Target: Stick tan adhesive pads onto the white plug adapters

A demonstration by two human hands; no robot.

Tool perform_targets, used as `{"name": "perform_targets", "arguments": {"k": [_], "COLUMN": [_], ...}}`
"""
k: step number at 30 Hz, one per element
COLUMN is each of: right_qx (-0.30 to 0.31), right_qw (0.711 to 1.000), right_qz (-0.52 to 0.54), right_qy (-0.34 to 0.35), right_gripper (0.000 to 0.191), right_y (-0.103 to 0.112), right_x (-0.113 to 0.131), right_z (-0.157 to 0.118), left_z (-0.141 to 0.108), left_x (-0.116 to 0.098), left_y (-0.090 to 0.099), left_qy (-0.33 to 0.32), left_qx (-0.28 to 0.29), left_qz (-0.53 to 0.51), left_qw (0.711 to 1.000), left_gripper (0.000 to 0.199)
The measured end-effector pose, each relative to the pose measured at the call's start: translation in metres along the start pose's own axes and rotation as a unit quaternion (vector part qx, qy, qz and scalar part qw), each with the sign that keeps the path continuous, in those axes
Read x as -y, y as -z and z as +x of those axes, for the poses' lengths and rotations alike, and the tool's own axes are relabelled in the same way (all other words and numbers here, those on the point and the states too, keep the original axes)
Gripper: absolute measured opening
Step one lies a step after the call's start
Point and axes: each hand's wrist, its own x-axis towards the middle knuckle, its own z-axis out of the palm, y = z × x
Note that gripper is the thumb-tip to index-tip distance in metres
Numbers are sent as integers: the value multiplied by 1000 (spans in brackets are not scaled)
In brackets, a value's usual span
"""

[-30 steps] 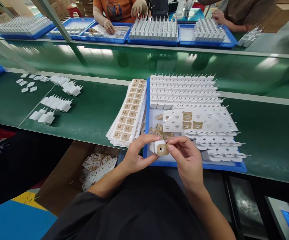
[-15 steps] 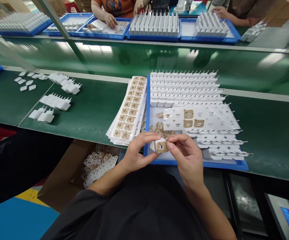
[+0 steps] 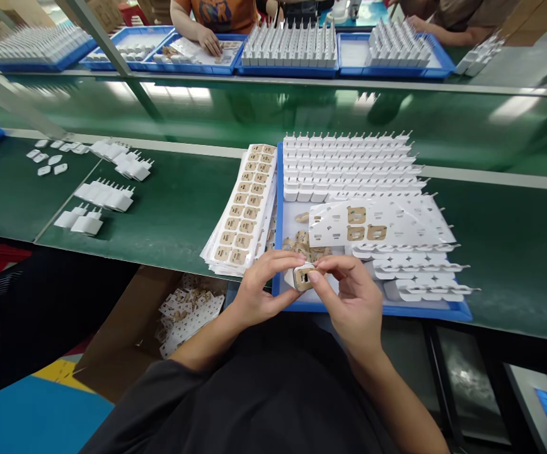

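Note:
My left hand [image 3: 263, 282] is closed round a white plug charger [image 3: 289, 278], thumb below and fingers above. The charger's end face points toward me, and a tan adhesive sticker [image 3: 302, 279] with a cutout lies over it. Thumb and fingers of my right hand [image 3: 353, 299] pinch at the sticker's right edge, the thumb touching the face. Both hands are above the near edge of a blue tray [image 3: 280, 208]. Behind them lie loose tan peeled pieces [image 3: 300, 243] and a mostly used sticker sheet [image 3: 410, 221] resting on rows of white chargers [image 3: 349, 167].
Left of the tray is a stack of sticker sheets [image 3: 238, 208]. Further left are several loose chargers [image 3: 106, 192] and small white caps [image 3: 56, 159]. A cardboard box [image 3: 113, 334] with waste sheets stands below. Across the raised shelf, co-workers' hands [image 3: 210, 43] are near more trays.
My right thumb has moved slightly left over the sticker on the charger's face. The charger has turned a little, and its slot now shows darker. My left hand keeps its hold.

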Motion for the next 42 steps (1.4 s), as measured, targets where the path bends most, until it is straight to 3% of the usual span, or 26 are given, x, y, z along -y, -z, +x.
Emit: {"name": "perform_targets", "arguments": {"k": [10, 13, 17, 22, 32, 37, 42], "right_qx": [-48, -34, 81, 69, 55, 62, 60], "right_qw": [980, 996, 991, 979, 953, 944, 958], "right_qz": [-155, -72, 89, 179, 282, 300, 265], "right_qy": [112, 28, -60, -73, -98, -122, -85], "right_gripper": [11, 8, 12, 6, 12, 18, 12], "right_y": [-4, -1, -2, -13, -20, -20, -22], "right_x": [3, 2, -3, -10, -13, -12, -13], "right_z": [4, 7, 8, 5, 2, 2, 3], "left_z": [-5, -8, -8, -6, -9, -7, -7], "left_x": [1, 4, 7, 10, 12, 11, 10], "left_y": [-1, -3, -5, -7, -8, -6, -8], "left_qy": [-18, -9, -36, -92, -128, -119, -129], "left_qx": [-20, -46, -63, -68, -92, -91, -94], "left_qz": [17, 3, 16, 63, 101, 90, 87], "left_qw": [999, 999, 997, 991, 982, 985, 983], "left_gripper": [39, 39, 39, 44, 45, 44, 44]}}
